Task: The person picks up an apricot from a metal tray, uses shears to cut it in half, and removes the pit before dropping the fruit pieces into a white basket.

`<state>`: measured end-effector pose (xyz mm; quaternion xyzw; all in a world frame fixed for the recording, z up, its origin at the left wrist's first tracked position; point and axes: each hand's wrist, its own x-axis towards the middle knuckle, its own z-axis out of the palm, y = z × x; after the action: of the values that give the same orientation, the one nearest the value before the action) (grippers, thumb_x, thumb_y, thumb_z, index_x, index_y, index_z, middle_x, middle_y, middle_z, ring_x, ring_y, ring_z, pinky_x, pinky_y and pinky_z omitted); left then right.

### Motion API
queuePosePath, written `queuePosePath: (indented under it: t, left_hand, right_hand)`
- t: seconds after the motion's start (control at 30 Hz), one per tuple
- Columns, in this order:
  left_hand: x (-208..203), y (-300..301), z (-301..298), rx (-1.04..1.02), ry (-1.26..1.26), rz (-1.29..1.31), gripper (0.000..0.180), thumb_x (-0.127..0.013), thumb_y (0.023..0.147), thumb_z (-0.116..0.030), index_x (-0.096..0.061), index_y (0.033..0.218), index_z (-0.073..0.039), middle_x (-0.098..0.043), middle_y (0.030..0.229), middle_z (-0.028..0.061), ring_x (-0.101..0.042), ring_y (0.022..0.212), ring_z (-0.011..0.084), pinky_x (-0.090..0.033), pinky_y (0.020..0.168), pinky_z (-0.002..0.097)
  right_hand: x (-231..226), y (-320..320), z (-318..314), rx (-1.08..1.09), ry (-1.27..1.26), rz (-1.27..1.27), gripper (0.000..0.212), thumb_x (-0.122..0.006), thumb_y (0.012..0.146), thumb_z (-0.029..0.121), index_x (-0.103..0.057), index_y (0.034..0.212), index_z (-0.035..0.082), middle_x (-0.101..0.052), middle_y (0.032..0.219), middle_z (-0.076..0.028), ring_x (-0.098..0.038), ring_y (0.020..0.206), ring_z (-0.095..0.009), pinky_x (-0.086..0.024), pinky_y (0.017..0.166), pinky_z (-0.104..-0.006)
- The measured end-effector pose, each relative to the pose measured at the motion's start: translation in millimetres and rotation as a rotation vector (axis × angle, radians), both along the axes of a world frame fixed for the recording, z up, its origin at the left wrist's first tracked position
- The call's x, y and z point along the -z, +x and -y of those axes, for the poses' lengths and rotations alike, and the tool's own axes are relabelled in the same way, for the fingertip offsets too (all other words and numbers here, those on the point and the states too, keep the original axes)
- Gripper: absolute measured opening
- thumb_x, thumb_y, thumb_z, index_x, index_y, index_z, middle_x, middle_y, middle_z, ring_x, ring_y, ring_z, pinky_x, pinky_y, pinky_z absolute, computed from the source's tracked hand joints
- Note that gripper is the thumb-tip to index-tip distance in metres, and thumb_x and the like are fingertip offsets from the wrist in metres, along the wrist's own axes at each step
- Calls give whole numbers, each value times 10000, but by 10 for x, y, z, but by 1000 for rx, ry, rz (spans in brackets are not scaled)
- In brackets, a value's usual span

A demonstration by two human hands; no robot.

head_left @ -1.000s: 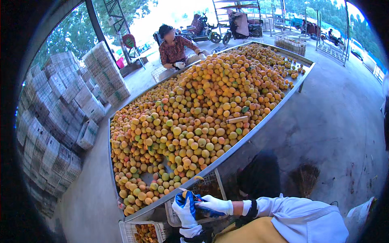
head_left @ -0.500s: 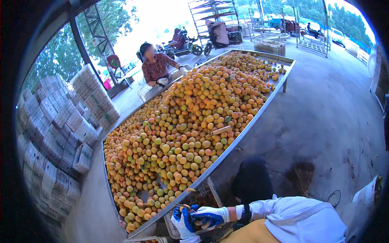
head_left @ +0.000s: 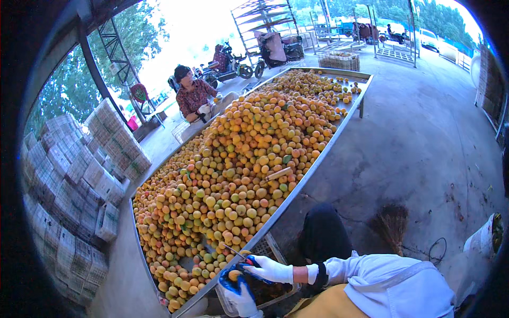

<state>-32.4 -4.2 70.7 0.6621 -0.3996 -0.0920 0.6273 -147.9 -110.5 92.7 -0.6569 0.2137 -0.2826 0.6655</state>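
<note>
Fruit [head_left: 234,275] sits at six o'clock, where I see the left hand [head_left: 241,294] curled around it, the right hand [head_left: 271,269], pointing toward nine, gripping a knife [head_left: 234,251] angled toward ten.

Blown-out daylight at the far side, soft bluish light across the floor [head_left: 411,143], black fisheye rim

Head-worn, the left of 2 wide fisheye cameras looks down and forward over the counter [head_left: 365,80], which runs from near left to far right. The left hand [head_left: 239,294] and right hand [head_left: 269,269] appear near, low in view; stacked crates [head_left: 121,142] curve along the left rim.
</note>
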Motion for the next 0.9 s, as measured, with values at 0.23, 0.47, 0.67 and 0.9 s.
queuePosePath:
  t: [0.23,0.47,0.67,0.9]
  left_hand:
    - [-125,-125,-82,-187,250,806,530,-516,930,-345,-461,1298,33,-534,1259,241,-514,1173,417,-391,1026,495]
    - [131,-124,-112,-272,287,656,536,-431,985,-370,-464,1352,19,-551,1251,221,-540,1135,399,-434,966,484]
    - [440,-151,139,-481,190,567,509,-529,961,-361,-510,1298,20,-605,1180,187,-604,1077,344,-492,882,404]
    - [650,-196,106,-505,219,722,457,-570,961,-212,-474,1346,15,-516,1333,152,-505,1239,300,-422,1039,408]
  right_hand:
    - [82,160,75,-141,108,45,337,-586,988,318,-637,1182,48,-651,994,-13,-560,906,-92,-480,823,-267]
    - [131,230,-76,-250,435,130,328,-594,982,333,-690,1083,37,-665,932,21,-575,837,-68,-492,760,-253]
    - [-80,199,-150,-101,224,90,235,-619,965,247,-663,1061,37,-654,906,14,-554,851,-76,-479,764,-260]
    - [158,291,-237,56,26,164,253,-644,932,195,-627,1099,7,-664,909,-36,-555,845,-88,-491,810,-290]
